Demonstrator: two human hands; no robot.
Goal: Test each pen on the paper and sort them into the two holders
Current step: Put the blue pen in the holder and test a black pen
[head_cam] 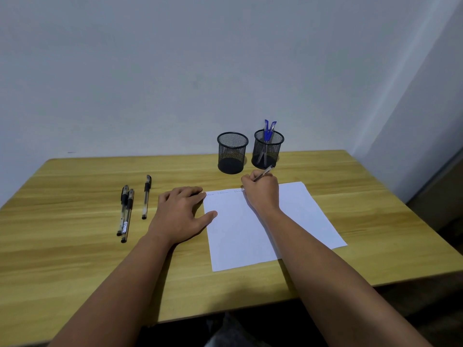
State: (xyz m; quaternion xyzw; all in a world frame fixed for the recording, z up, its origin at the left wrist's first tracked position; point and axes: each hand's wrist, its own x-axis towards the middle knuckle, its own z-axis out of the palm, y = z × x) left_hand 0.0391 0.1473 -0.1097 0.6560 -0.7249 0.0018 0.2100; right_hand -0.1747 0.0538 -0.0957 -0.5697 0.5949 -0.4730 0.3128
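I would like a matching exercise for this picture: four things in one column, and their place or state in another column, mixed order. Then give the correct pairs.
Things
1. left holder
2. right holder
3. left hand
4. right hand

States
A. holds blue-capped pens
B. writes with a pen near the top of the paper
C. empty
D. rests flat at the paper's left edge

Pairs: 1-C, 2-A, 3-D, 4-B
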